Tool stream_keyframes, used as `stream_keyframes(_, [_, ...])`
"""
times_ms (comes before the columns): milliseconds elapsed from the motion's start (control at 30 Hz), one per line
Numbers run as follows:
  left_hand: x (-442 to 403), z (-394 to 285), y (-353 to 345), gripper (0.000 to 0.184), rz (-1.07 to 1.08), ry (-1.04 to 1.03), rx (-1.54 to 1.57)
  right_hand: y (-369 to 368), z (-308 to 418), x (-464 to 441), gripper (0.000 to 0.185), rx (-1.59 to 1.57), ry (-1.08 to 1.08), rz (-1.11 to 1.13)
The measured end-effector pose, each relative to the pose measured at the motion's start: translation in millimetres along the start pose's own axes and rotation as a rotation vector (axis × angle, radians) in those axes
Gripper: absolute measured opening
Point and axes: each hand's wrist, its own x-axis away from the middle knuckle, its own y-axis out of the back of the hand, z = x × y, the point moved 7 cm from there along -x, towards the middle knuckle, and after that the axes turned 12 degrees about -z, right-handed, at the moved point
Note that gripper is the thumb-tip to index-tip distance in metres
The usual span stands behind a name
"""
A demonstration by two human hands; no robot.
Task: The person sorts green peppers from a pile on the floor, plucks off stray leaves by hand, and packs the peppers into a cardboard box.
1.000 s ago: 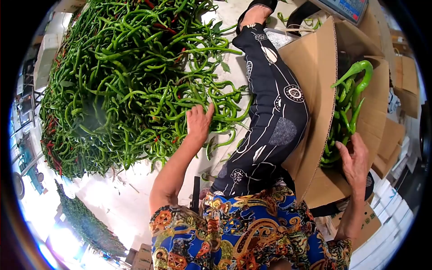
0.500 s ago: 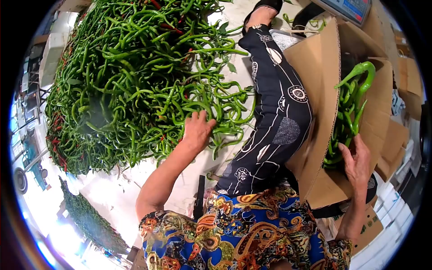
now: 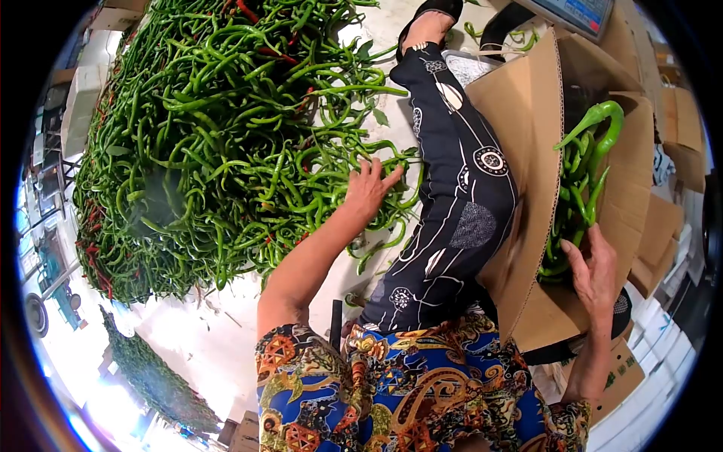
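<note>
A big heap of long green peppers [image 3: 218, 143], with a few red ones, covers the pale floor at the left. My left hand [image 3: 369, 188] is over the heap's right edge, fingers apart, nearest to some curved green peppers. At the right stands an open cardboard box [image 3: 527, 113] with green peppers [image 3: 580, 166] inside. My right hand [image 3: 595, 273] is at the box's near side, thumb and fingers apart, its fingertips beside the lower end of these peppers. Whether it touches them is hard to tell.
My leg in dark patterned trousers [image 3: 459, 173] lies between heap and box. A scale with a display [image 3: 584, 13] is at the top right. Folded cardboard [image 3: 681, 128] lies beyond the box. Another pepper heap [image 3: 151, 369] is at the lower left.
Over the heap, my left hand has moved right and slightly up, and its fingers have spread. My right hand has stayed at the box.
</note>
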Motion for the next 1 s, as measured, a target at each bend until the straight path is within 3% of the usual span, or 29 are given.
stream_keyframes(133, [1.0,-2.3,-1.5,0.069,-0.052,-0.043,0.043,-0.9,-10.4,3.8,0.031,0.044,0.031,-0.035])
stream_keyframes(367, [18.7,4.5,-10.5,0.056,0.115,-0.054,0.200,1.0,5.3,0.3,0.028,-0.026,0.030,-0.036])
stream_keyframes(533, [33.5,-1.0,-8.0,0.045,-0.103,-0.180,-0.007,0.8,7.4,-0.4,0.025,-0.011,0.011,-0.018])
stream_keyframes(633, [34.3,-1.8,-14.8,0.044,0.016,-0.177,0.108,1.4,7.1,0.4,0.025,-0.021,-0.017,-0.012])
stream_keyframes(767, [36.6,3.3,11.5,0.042,-0.014,-0.121,0.214,1.9,7.6,1.3,0.025,-0.037,0.039,-0.030])
stream_keyframes(900, [47.4,-1.8,-1.7,0.048,-0.022,-0.136,0.091,2.4,11.7,-2.0,0.025,0.000,0.050,0.024])
stream_keyframes(1000, [37.0,3.8,-9.9,0.041,0.054,-0.092,0.153,8.2,7.8,0.8,0.025,0.048,0.023,0.049])
